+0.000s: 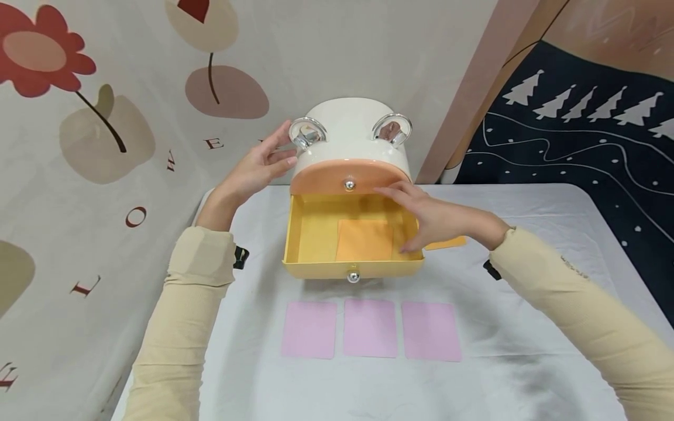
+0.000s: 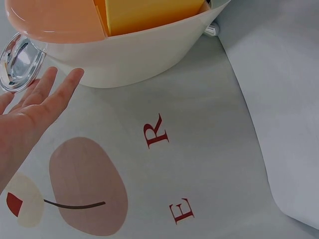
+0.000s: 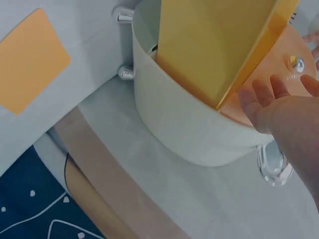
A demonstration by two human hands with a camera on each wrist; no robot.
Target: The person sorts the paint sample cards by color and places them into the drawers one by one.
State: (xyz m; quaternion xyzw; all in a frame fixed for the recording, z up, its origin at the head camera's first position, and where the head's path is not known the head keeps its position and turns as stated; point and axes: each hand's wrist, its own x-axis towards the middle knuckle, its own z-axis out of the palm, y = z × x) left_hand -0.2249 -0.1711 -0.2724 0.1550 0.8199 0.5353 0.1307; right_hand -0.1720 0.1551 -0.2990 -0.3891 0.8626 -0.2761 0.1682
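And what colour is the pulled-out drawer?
The pulled-out drawer is yellow, on both its front and its inside; it shows best in the head view.

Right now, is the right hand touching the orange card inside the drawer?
Apart: the head view shows bare yellow drawer between the right hand and the orange card.

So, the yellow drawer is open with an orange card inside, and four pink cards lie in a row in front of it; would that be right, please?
Not quite: the head view shows three pink cards in that row, not four. The yellow drawer is open, with an orange card inside.
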